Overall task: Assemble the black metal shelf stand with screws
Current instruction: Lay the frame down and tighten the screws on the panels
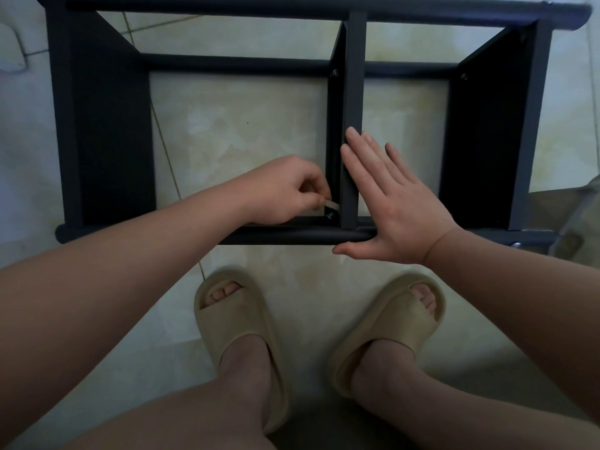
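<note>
From my feed I look down on the black metal shelf stand (104, 125), which lies on the pale tiled floor (243, 131) just ahead of the person's feet in beige slippers (240, 336). The left hand (285, 190) is curled, with thumb and forefinger pinching a small pale tool (331, 204). The tool's tip sits at a screw (330, 216) in the corner where the middle upright (352, 108) meets the near rail (292, 237); I cannot tell what kind of tool it is. The right hand (396, 203) is spread flat and grasps nothing. Its straight fingers (357, 151) lie against the right face of the middle upright, and its thumb stretches along the near side of the near rail. Two more screw heads show by the far crossbar (227, 61), one beside the middle upright and one on the right side panel (480, 141).
</note>
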`<state>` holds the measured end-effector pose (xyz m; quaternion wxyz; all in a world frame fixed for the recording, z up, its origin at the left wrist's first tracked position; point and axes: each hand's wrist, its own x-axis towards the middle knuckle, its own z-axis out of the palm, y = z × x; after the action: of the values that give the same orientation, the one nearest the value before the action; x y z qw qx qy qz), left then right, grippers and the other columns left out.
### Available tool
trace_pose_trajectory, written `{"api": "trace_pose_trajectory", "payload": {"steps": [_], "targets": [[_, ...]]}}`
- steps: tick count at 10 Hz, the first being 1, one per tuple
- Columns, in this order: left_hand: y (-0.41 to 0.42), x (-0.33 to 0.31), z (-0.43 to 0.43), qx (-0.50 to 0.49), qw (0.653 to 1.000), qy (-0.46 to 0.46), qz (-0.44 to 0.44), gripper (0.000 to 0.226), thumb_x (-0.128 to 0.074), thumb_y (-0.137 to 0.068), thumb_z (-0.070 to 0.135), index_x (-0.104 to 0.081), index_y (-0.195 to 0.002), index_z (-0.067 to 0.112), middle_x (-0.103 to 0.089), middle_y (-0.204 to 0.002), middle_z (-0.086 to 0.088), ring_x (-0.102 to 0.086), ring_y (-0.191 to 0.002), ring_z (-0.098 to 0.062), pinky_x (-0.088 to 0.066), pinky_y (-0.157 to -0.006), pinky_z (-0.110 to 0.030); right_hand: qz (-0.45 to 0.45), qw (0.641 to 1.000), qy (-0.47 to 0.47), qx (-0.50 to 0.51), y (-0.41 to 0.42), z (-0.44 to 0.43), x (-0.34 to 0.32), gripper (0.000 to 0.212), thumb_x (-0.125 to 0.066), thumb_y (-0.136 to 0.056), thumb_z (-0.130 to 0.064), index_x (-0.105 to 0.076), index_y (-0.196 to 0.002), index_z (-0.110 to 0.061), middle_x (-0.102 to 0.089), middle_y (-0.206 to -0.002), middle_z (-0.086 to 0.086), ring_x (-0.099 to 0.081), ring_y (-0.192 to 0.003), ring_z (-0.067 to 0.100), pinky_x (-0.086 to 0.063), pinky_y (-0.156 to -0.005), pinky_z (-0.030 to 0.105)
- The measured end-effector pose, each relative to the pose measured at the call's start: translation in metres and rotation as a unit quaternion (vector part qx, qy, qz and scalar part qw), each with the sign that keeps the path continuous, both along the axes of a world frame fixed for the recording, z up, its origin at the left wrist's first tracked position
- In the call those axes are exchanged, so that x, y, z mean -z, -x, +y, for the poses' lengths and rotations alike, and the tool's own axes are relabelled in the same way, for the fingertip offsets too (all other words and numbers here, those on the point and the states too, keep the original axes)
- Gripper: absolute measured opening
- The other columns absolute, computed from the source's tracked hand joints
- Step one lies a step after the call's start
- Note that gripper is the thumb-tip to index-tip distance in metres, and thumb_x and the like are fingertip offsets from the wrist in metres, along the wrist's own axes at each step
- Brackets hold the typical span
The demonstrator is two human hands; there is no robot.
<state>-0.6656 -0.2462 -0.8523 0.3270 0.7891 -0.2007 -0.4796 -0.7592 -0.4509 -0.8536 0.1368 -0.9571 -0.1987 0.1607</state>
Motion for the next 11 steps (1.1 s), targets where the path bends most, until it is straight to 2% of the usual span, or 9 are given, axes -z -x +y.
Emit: {"api": "trace_pose_trajectory", "payload": {"steps": [1, 2, 3, 5, 7, 9, 10, 11], "targets": [[0.003, -0.001, -0.004, -0.102, 0.988, 0.04, 0.11, 0.011, -0.066, -0.095, 0.012, -0.068, -0.091, 0.023, -0.071, -0.096, 0.004, -0.067, -0.092, -0.01, -0.056, -0.086, -0.026, 0.001, 1.0, -0.001, -0.001, 0.0, 0.0, 0.0, 0.122, -0.049, -0.08, -0.083, -0.007, -0.161, -0.001, 0.002, -0.169, 0.016, 0.001, -0.157, 0.032, -0.013, -0.125, 0.056], [0.008, 0.0, -0.006, -0.231, 0.934, 0.052, 0.268, 0.008, -0.065, -0.096, 0.014, -0.067, -0.089, 0.018, -0.069, -0.085, 0.005, -0.067, -0.084, -0.007, -0.054, -0.077, -0.025, 0.002, 1.0, -0.003, 0.001, 0.0, 0.0, 0.0, 0.122, -0.048, -0.08, -0.083, -0.007, -0.161, -0.001, 0.002, -0.169, 0.015, 0.001, -0.157, 0.031, -0.013, -0.126, 0.055], [0.01, 0.003, -0.009, -0.289, 0.906, 0.032, 0.309, 0.006, -0.068, -0.094, 0.02, -0.066, -0.088, 0.018, -0.07, -0.076, 0.006, -0.069, -0.077, -0.008, -0.052, -0.073, -0.026, 0.002, 1.0, -0.006, 0.004, 0.0, 0.0, 0.0, 0.123, -0.049, -0.08, -0.083, -0.008, -0.161, -0.001, 0.001, -0.169, 0.015, 0.0, -0.157, 0.031, -0.013, -0.126, 0.055], [0.007, 0.003, -0.015, -0.329, 0.914, 0.011, 0.239, 0.003, -0.073, -0.09, 0.022, -0.07, -0.091, 0.024, -0.075, -0.082, 0.004, -0.069, -0.075, -0.008, -0.049, -0.075, -0.028, 0.006, 1.0, 0.0, 0.001, -0.001, 0.0, -0.001, 0.123, -0.049, -0.08, -0.083, -0.006, -0.161, -0.002, 0.003, -0.17, 0.014, 0.002, -0.157, 0.031, -0.012, -0.126, 0.054], [0.002, 0.0, -0.016, -0.365, 0.899, 0.017, 0.239, 0.01, -0.069, -0.093, 0.026, -0.071, -0.101, 0.022, -0.077, -0.091, 0.003, -0.069, -0.079, -0.012, -0.05, -0.077, -0.029, 0.008, 1.0, -0.002, 0.002, -0.001, -0.001, -0.002, 0.123, -0.052, -0.079, -0.082, -0.007, -0.161, -0.001, 0.003, -0.169, 0.015, 0.002, -0.157, 0.031, -0.013, -0.125, 0.055], [0.004, -0.001, -0.018, -0.346, 0.903, 0.018, 0.255, 0.01, -0.062, -0.097, 0.027, -0.07, -0.099, 0.021, -0.076, -0.084, 0.004, -0.07, -0.081, -0.012, -0.05, -0.076, -0.029, 0.005, 1.0, -0.003, 0.003, -0.001, 0.0, -0.001, 0.123, -0.051, -0.08, -0.083, -0.007, -0.161, -0.001, 0.002, -0.169, 0.015, 0.001, -0.157, 0.032, -0.012, -0.126, 0.055], [0.006, 0.0, -0.016, -0.32, 0.916, 0.003, 0.243, 0.01, -0.062, -0.097, 0.027, -0.07, -0.099, 0.021, -0.076, -0.082, 0.004, -0.07, -0.082, -0.012, -0.049, -0.075, -0.029, 0.005, 1.0, -0.001, 0.002, -0.001, 0.0, -0.002, 0.123, -0.05, -0.08, -0.083, -0.007, -0.161, -0.001, 0.002, -0.17, 0.015, 0.001, -0.157, 0.031, -0.012, -0.126, 0.054], [0.007, 0.002, -0.013, -0.311, 0.919, -0.005, 0.243, 0.012, -0.064, -0.096, 0.026, -0.072, -0.101, 0.02, -0.076, -0.086, 0.003, -0.07, -0.081, -0.012, -0.05, -0.075, -0.029, 0.005, 1.0, 0.001, 0.001, -0.001, 0.0, -0.001, 0.123, -0.049, -0.08, -0.083, -0.006, -0.161, -0.002, 0.003, -0.17, 0.014, 0.002, -0.157, 0.031, -0.012, -0.126, 0.054]]}}
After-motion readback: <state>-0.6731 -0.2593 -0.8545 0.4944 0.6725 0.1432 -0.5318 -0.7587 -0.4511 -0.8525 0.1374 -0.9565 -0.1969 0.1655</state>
